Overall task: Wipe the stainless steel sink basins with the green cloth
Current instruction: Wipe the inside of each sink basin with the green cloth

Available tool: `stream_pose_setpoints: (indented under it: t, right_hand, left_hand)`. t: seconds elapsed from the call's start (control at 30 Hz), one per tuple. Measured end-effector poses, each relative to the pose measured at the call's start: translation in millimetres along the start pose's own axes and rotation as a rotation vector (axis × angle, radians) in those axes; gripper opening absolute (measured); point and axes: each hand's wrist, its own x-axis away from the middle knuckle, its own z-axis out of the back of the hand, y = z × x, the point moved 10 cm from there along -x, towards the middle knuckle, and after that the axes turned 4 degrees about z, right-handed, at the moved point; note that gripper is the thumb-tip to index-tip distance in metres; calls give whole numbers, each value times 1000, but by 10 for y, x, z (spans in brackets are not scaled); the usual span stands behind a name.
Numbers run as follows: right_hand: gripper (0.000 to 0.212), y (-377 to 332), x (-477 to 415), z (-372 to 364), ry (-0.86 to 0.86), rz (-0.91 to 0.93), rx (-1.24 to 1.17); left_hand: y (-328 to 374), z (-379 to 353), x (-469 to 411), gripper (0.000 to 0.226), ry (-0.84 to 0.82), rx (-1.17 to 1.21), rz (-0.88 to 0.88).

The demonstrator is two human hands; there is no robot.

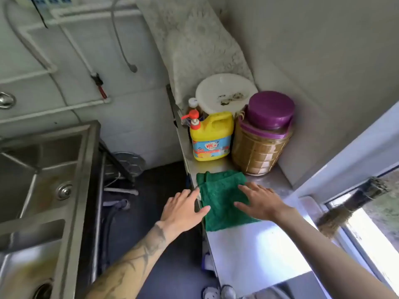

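A folded green cloth (222,195) lies flat on a narrow steel counter (254,251) at the right. My left hand (183,209) hovers at the cloth's left edge with fingers spread, its thumb just over the fabric. My right hand (259,200) rests on the cloth's right side, fingers straight and spread. Neither hand grips the cloth. The stainless steel sink (73,182) stands at the left, apart from the counter. Its upper basin (28,184) shows a round drain (64,190), and a second basin (23,268) lies below it.
Behind the cloth stand a yellow detergent jug (212,139) with a red pump, a brown jar (259,145) with a purple lid and a white lid or plate (225,93). Pipes run along the tiled wall. A dark floor gap separates sink and counter. A window (367,229) is at right.
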Motion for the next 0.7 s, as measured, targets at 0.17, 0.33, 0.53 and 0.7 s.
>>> stream_pose_setpoints:
  t: [0.17, 0.33, 0.53, 0.7]
  right_hand:
    - [79, 258, -330, -120, 23, -71, -70]
    - [65, 203, -427, -97, 87, -124, -139]
    - [49, 77, -465, 30, 167, -116, -296]
    - [47, -333, -339, 258, 207, 63, -384]
  left_hand:
    - [150, -272, -357, 82, -5, 63, 81]
    - [172, -275, -459, 76, 102, 126, 181]
    - [163, -320, -508, 52, 138, 405, 312]
    - [3, -379, -406, 35, 110, 639, 316]
